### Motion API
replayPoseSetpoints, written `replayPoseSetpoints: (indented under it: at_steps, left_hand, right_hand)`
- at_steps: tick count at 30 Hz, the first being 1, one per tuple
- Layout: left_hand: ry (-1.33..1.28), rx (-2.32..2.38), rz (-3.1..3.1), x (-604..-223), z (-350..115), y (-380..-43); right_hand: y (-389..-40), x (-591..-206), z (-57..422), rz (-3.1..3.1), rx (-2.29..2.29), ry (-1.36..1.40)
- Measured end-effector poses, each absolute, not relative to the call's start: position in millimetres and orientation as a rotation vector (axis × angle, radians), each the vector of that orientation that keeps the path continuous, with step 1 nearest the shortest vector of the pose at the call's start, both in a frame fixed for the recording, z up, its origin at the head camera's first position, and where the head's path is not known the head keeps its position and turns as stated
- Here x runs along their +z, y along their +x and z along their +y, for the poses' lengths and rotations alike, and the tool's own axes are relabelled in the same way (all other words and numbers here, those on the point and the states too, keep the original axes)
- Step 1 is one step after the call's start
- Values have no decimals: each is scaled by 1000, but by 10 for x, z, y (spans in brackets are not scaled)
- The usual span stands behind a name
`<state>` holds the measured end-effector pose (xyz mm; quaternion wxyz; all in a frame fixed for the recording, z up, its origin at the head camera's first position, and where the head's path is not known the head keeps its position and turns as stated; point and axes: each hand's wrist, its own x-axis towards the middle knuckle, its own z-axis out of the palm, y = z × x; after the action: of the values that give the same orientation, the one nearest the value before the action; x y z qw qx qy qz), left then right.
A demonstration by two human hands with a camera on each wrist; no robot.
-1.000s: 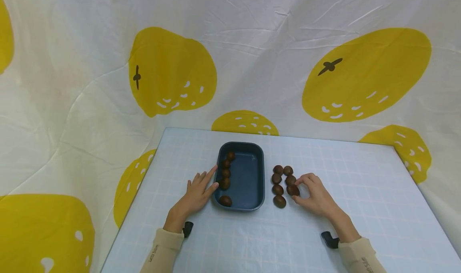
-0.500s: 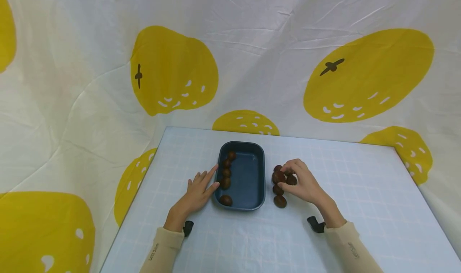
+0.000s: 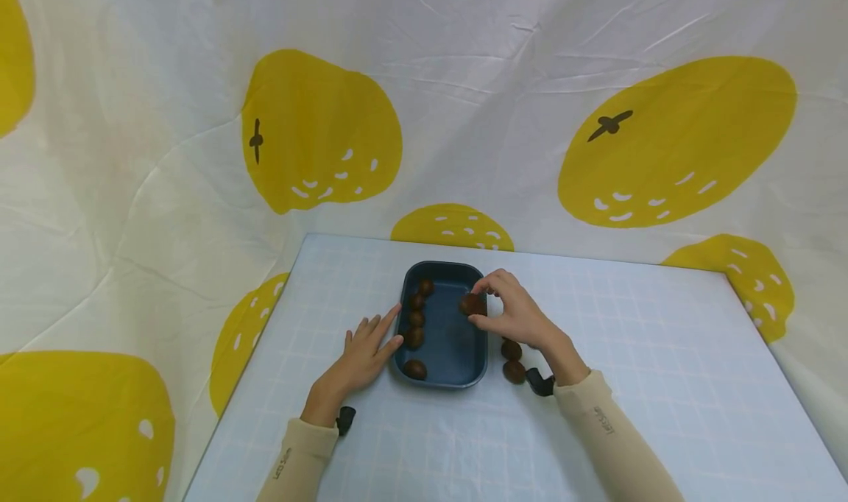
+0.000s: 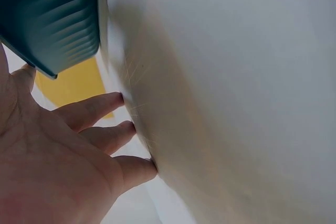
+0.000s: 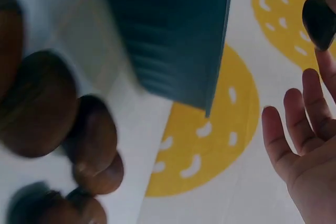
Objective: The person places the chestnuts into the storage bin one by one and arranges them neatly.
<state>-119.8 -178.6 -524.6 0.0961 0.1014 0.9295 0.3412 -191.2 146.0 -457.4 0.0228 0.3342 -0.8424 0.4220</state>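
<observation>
Over the right side of a dark blue tray (image 3: 453, 355), my right hand (image 3: 520, 316) pinches a dark brown chestnut (image 3: 473, 305) between thumb and fingers. In the right wrist view the held chestnut (image 5: 317, 22) looks almost black, with the other fingers spread below it. My left hand (image 3: 361, 356) rests beside the tray's left side, its index finger and thumb at the rim. Seen from the left wrist, the fingertips (image 4: 127, 127) of that hand touch the table. Several chestnuts (image 3: 416, 318) line the tray's left wall, and one more chestnut (image 3: 415, 369) lies in its front left corner.
Right of the tray, two chestnuts (image 3: 513, 361) show on the pale checked table (image 3: 424, 443); the right hand covers that row's far end. The right wrist view has several chestnuts (image 5: 39, 103) there. A white sheet with yellow fruit (image 3: 321, 130) hangs behind.
My right hand has picked a chestnut from the right-hand row on the table and carried it left over the tray. The left hand and the tray have stayed in place.
</observation>
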Motion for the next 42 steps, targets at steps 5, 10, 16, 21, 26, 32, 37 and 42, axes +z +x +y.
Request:
replayPoseSetpoints:
  at_steps: [5,10,16,21,26,32,37,42]
  left_hand:
    - [295,1008,2749,-5237,-1793,-1199]
    - [277,1007,2726,-5228,-1796,-1204]
    - [267,996,2725,-5231,-1807,-1212]
    - [267,974,2730,-5242,-1822,-1220]
    - [268,980,2732,-5243,-1832,-1228]
    - [277,981,2735,-5236,-1834,-1225]
    - [285,986,2734,-5236,-1829,-1215]
    - [305,997,2739,-5222,-1817,-1205]
  right_hand:
    - [-2020,-4477,1212,-2646,1282,1122]
    - [-2128,-4455,989,-2735,1164,1250]
    - [-2223,-4480,739,-2826,1040,1425]
    - [-2254,-4507,564,-2889,911,1577]
    - [-2244,-4575,430,-2965,807,1705]
    - [-2191,-4623,320,-3039,764,1803]
    - [-2147,-4681,266,-3100,688,1798]
    - [-2137,-4754,250,-3125,625,1776]
